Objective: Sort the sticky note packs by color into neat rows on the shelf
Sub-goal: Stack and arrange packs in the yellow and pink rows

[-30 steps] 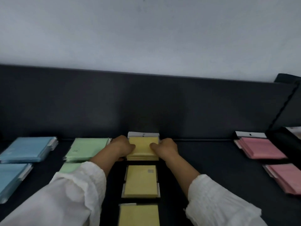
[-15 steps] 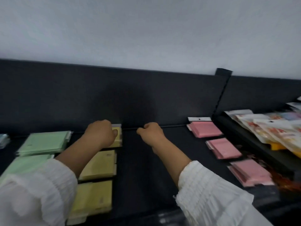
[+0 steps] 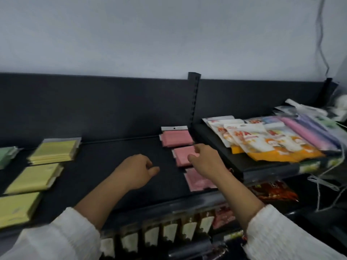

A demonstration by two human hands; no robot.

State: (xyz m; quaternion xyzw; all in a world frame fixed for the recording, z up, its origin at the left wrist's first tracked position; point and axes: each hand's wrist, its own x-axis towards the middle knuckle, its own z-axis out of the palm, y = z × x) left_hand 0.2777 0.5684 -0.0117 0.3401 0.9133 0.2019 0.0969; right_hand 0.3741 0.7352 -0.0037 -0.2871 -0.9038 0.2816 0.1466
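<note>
Nearest me, my left hand (image 3: 137, 171) hangs over a bare bit of the shelf (image 3: 105, 166). Its fingers are loosely curled and hold nothing. A second ago both my hands were squaring up the back yellow pack (image 3: 54, 151). Now they have left it and swung over to the right. So I think the yellow row is done and the pink row comes next. A little farther on, my right hand (image 3: 204, 162) reaches over the middle pink pack (image 3: 182, 156). Its thumb and first finger are spread apart and grip nothing yet. The three pink packs lie one behind another, but the row looks a bit crooked, so I think it needs a nudge. My right hand hides part of the middle pack, so I cannot tell if it touches. The near pink pack (image 3: 197, 182) is blurry. At the far left a green pack (image 3: 6, 154) is cut off.
</note>
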